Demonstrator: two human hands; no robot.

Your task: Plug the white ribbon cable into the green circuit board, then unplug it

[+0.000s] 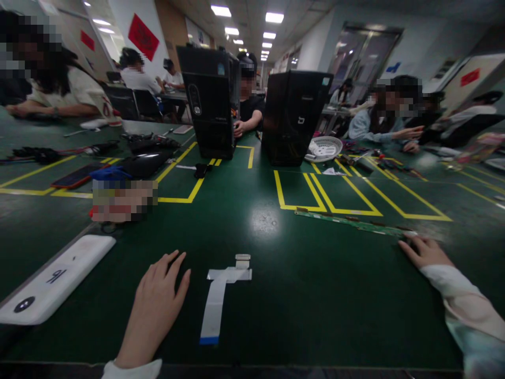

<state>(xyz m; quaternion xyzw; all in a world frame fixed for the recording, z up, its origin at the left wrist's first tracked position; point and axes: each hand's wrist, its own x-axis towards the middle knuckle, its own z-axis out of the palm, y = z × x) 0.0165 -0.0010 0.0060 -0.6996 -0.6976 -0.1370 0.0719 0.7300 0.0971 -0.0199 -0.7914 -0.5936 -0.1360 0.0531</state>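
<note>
My left hand [160,295] rests palm down on the green tabletop, its fingers stretched out and holding nothing. Just to its right lies a flat white ribbon cable [215,302] with a blue end toward me and a small connector at the far end. Off to the right, my right hand [428,252] has its fingers on the near right end of a long, narrow green circuit board [351,223]. The board lies slantwise across the table, and the fingertips partly cover its end.
Two black computer towers [211,105] [295,118] stand ahead. A white device [57,279] lies at far left, near a blurred pouch-like bundle and dark cables. A white basket [324,149] and loose parts sit beyond the yellow tape outlines. Several people sit around.
</note>
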